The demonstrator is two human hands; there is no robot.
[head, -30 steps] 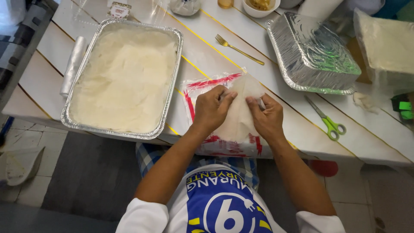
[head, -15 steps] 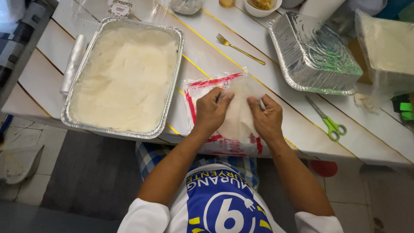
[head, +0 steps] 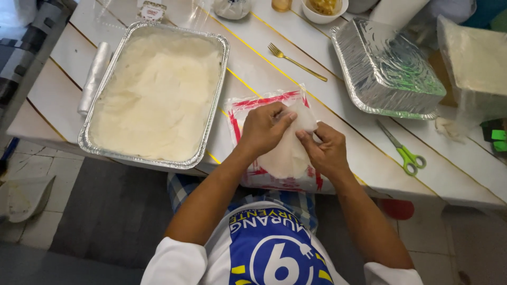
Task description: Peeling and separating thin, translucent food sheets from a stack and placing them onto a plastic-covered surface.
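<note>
A clear plastic bag with red trim (head: pixel 264 103) lies at the near edge of the white table (head: pixel 343 121), with a stack of thin round white wrapper sheets (head: pixel 285 158) on it. My left hand (head: pixel 262 129) pinches the top sheet's upper edge. My right hand (head: pixel 326 150) grips the same sheet from the right, peeling it up. Both hands meet over the stack.
A large foil tray (head: pixel 206 132) lined with pale sheets sits to the left, a roll of plastic film (head: pixel 93 76) beside it. An upturned foil tray (head: pixel 385 68), a gold fork (head: pixel 296 60) and green-handled scissors (head: pixel 404 153) lie to the right. Bowls stand at the far edge.
My hands have drawn closer together and lifted the top sheet's upper edge off the stack. The camera has come nearer.
</note>
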